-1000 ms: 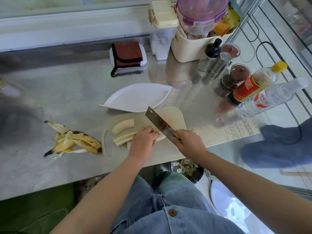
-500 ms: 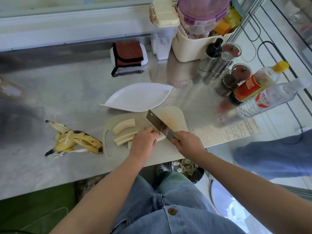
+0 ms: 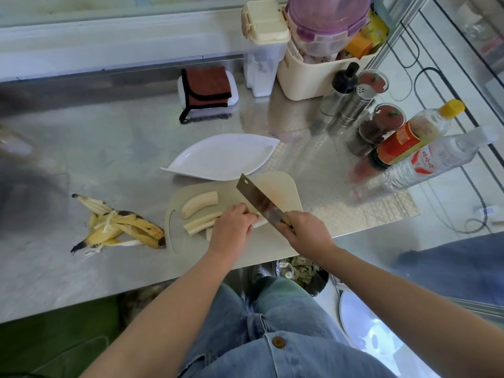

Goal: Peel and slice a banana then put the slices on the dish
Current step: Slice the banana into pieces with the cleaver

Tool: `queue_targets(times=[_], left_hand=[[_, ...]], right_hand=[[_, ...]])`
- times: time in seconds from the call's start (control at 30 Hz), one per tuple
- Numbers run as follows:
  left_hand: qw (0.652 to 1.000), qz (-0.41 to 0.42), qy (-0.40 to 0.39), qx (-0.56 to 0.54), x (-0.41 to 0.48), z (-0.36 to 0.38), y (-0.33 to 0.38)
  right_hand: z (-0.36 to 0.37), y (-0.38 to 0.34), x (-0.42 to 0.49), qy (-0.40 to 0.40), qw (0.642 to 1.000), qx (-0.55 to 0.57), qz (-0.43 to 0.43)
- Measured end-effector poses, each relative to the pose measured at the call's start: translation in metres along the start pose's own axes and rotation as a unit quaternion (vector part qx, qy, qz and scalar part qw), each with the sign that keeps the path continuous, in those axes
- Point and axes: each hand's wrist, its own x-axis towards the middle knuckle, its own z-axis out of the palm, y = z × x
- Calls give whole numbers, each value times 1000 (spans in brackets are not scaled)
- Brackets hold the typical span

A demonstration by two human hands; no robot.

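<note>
- L hand (image 3: 231, 227) curled, pinning banana piece (image 3: 260, 221) to board (image 3: 285, 190); R hand (image 3: 306, 231) gripping knife (image 3: 259, 199), blade just R of L fingers.
- Vs 1 s ago: blade barely moved, so I reckon cut's unfinished.
- 2 other pieces (image 3: 200, 203) just L of L hand; dish (image 3: 223, 156) beyond hands, no slices yet.

Left hand (image 3: 231, 227), right hand (image 3: 308, 231) bare; arms (image 3: 169, 304) bare too. Blue denim trousers (image 3: 289, 320) at 6 o'clock, faded, with soft folds. Greenish patch (image 3: 275, 286) on denim near middle. Denim flap (image 3: 313, 358) at 6 o'clock with round brown button (image 3: 278, 342).
</note>
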Motion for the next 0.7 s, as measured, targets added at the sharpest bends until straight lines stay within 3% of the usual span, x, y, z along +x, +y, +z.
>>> queue_targets(times=[0.23,0.53,0.7], left_hand=[[1000,-6,-4,7,1,2,-2],[1000,0,-7,-2,0,1,-1],[1000,-5,-16,-5,1,-1,0]], right_hand=[[8,-2,5,-18,999,-33,14],[1,-6,0,18,999,25,25],[-4,-4,0,-5,1000,3,13]])
